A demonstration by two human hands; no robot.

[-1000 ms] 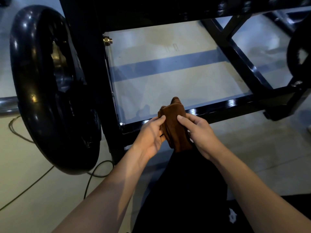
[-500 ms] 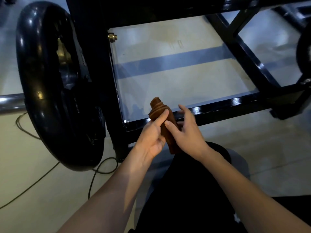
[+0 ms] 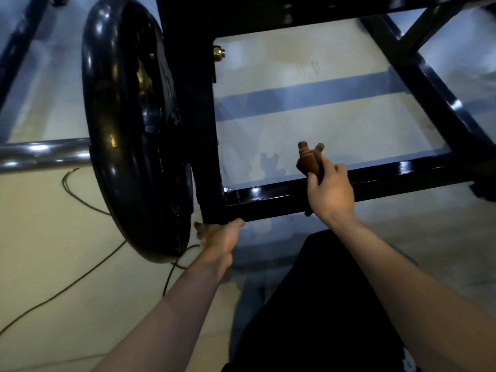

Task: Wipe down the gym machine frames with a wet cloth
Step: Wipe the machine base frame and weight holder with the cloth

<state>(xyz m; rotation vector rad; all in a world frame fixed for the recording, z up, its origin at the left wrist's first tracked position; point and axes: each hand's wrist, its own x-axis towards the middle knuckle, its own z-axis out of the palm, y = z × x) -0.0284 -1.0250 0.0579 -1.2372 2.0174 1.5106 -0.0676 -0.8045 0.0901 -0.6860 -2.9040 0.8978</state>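
Observation:
The black machine frame (image 3: 268,196) stands on the floor, its low front bar running across the middle of the view. My right hand (image 3: 331,190) grips a bunched brown cloth (image 3: 308,159) and rests on top of that bar, with the cloth's folds sticking up past my fingers. My left hand (image 3: 220,238) is at the frame's lower left corner. Its thumb lies against the underside of the bar and its blurred fingers curl round the foot of the upright post.
A large black weight plate (image 3: 128,130) on a chrome bar (image 3: 40,154) hangs close to the left of my left hand. Thin cables (image 3: 80,200) trail over the pale floor beneath it. A diagonal frame brace (image 3: 440,98) runs at the right. My dark-clothed knee (image 3: 322,304) is below.
My hands have parted. The left one let go of the cloth and dropped to the frame's lower left corner. The right one carried the cloth up onto the front bar.

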